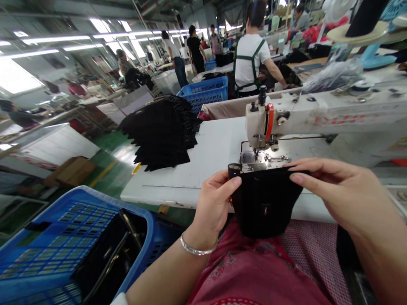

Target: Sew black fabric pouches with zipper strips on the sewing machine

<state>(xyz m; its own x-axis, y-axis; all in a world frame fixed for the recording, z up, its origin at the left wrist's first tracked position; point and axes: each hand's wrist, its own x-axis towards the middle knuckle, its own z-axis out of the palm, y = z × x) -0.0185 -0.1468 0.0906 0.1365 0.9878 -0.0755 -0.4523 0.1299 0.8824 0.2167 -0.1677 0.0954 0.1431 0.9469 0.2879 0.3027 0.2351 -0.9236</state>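
Note:
A black fabric piece [267, 203] hangs between my two hands over the front edge of the white sewing table [219, 144]. My left hand [218, 197] pinches its upper left corner between thumb and fingers. At the upper right corner, my right hand [327, 182] grips the edge, thumb in front. Just behind the fabric is the sewing machine [263, 123], its needle area and metal plate partly hidden by the piece. On the table's left part lies a fanned stack of black pieces [165, 131].
A blue basket [149, 228] with black items stands at the lower left. Behind the table are another blue basket [206, 91] and a person in a white shirt [248, 57]. A thread cone [365, 19] stands at the upper right. Several people are farther back.

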